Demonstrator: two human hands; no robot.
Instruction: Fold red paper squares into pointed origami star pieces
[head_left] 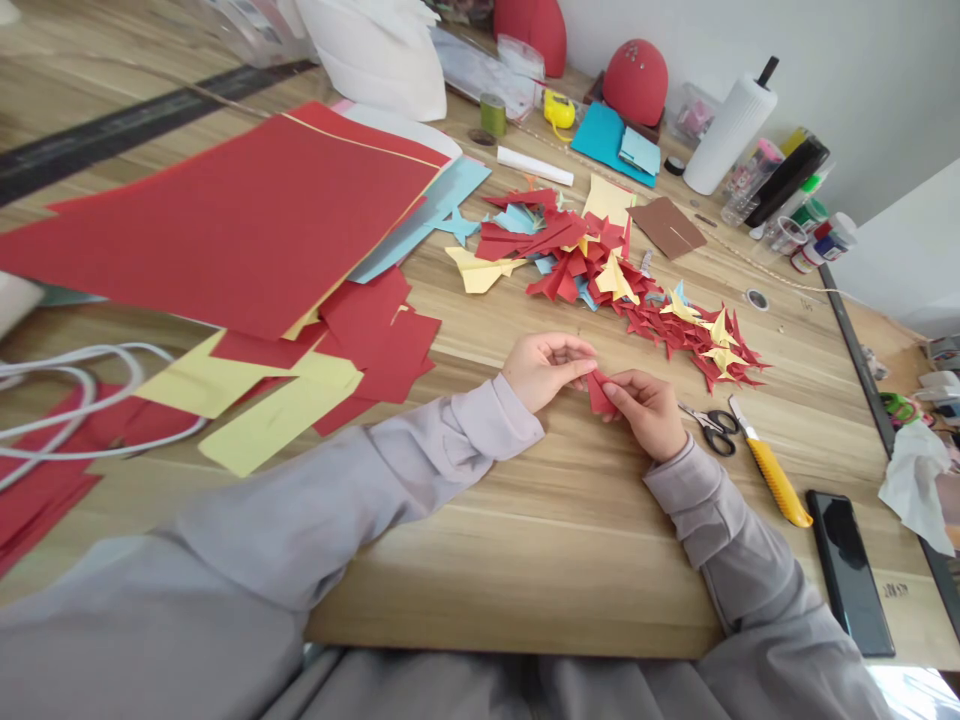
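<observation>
A small folded piece of red paper [598, 393] is held between my two hands, just above the wooden table. My left hand [547, 368] pinches its upper left end between thumb and fingers. On its right side, the thumb and fingers of my right hand [646, 408] grip it. Beyond the hands lies a heap of folded paper pieces [559, 245], mostly red with some yellow and blue. Red and yellow paper stars [694, 330] spread from its right end. Close to my right hand are black-handled scissors [718, 430] and a yellow utility knife [780, 480].
Large red sheets [247, 220] and cut red and yellow strips [281, 415] cover the left side, near a white cable [97, 400]. A black phone [851, 570] lies front right. At the back stand a white bottle [729, 135], a yellow tape measure [559, 110] and small jars [823, 243].
</observation>
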